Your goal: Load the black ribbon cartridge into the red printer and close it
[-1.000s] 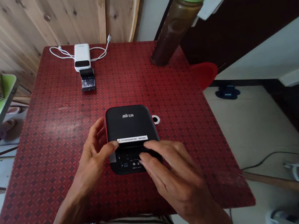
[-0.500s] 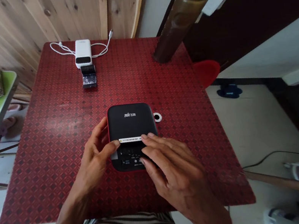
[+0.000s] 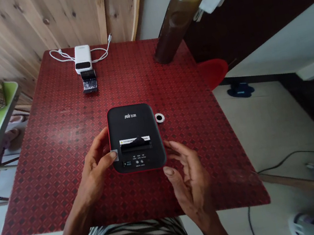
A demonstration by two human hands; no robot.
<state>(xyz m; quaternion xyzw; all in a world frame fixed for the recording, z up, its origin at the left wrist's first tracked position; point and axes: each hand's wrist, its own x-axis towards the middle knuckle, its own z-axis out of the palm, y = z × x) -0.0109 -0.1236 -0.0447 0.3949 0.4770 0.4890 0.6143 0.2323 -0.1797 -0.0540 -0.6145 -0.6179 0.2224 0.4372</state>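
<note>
A small black printer (image 3: pixel 132 123) with a red lower rim lies on the red patterned table. Its long slot (image 3: pixel 136 147) shows a torn dark piece (image 3: pixel 139 140) sticking up over a white warning strip. Below the slot are small buttons and printed marks. My left hand (image 3: pixel 97 168) grips the printer's left side, thumb on the top edge by a greyish sticker, the other fingers along its side. By the lower right corner, my right hand (image 3: pixel 188 176) is open, thumb and fingers apart, fingertips close to the side; whether they touch cannot be told.
A white ring-like roll with a dark centre (image 3: pixel 159 118) lies right of the printer. Farther back are a white power bank (image 3: pixel 82 59) with a cable, a black strip roll (image 3: pixel 89 81) and a tall brown bottle (image 3: pixel 173 21). A red stool (image 3: pixel 214 71) stands beyond the table's right edge.
My right hand has come off the printer's slot and moved right and down, opening. My left thumb has slid from the slot to the left edge. A torn dark piece now shows at the slot.
</note>
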